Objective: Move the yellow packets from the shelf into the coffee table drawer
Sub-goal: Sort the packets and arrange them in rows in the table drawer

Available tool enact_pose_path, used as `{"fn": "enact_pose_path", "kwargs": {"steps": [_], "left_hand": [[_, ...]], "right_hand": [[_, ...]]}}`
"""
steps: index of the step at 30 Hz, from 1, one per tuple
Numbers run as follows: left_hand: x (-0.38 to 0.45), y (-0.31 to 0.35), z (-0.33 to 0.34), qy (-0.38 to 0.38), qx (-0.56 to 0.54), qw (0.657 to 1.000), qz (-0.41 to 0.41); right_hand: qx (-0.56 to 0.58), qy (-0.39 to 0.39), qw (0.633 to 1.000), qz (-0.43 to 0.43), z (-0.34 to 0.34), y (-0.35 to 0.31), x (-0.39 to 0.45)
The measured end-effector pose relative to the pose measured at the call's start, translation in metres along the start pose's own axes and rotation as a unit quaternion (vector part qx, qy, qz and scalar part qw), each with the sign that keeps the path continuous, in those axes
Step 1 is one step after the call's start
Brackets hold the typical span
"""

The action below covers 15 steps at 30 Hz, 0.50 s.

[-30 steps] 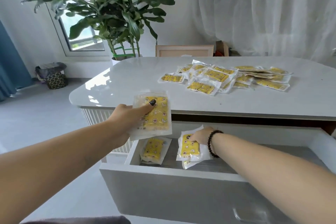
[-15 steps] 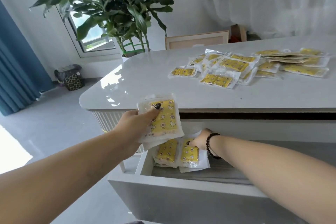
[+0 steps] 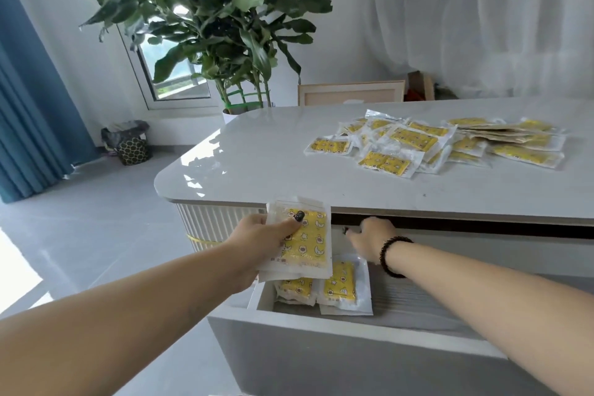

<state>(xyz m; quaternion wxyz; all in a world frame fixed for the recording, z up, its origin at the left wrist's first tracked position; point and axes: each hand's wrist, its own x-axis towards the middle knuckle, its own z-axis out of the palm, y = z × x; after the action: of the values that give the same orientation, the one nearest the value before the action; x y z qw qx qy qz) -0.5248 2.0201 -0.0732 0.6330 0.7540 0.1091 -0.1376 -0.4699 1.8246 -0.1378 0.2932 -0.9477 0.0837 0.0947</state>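
Yellow plastic-wrapped packets [image 3: 331,283] lie at left end of open white drawer [image 3: 353,328].
Left hand [image 3: 266,241] pinches more packets above drawer's left edge; right hand [image 3: 369,239], empty, fingers loose, over drawer's free middle.

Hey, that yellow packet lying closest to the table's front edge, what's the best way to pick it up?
Pinch the clear sealed border of the front packet, probably from the side nearest the person. It lies flat on the tabletop, its near edge looks free, and other packets overlap its far side. The free right hand seems the handier one.
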Motion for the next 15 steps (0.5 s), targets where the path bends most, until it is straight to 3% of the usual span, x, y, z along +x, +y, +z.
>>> {"fn": "enact_pose_path", "kwargs": {"steps": [2,4,9,15], "left_hand": [[-0.002,0.001,0.007,-0.011,0.008,1.000,0.008],[-0.005,0.002,0.017,-0.022,0.012,1.000,0.015],[-0.012,0.002,0.044,-0.046,0.027,0.998,0.021],[-0.001,0.006,0.079,-0.047,0.058,0.997,0.035]], "right_hand": [[0.254,-0.073,0.964,0.030,-0.014,-0.008,-0.015],[0.384,-0.117,0.916,0.011,-0.028,-0.012,-0.043],[0.484,-0.130,0.865,-0.003,-0.039,-0.002,-0.087],[0.511,-0.110,0.853,-0.003,-0.044,0.028,-0.082]]}}
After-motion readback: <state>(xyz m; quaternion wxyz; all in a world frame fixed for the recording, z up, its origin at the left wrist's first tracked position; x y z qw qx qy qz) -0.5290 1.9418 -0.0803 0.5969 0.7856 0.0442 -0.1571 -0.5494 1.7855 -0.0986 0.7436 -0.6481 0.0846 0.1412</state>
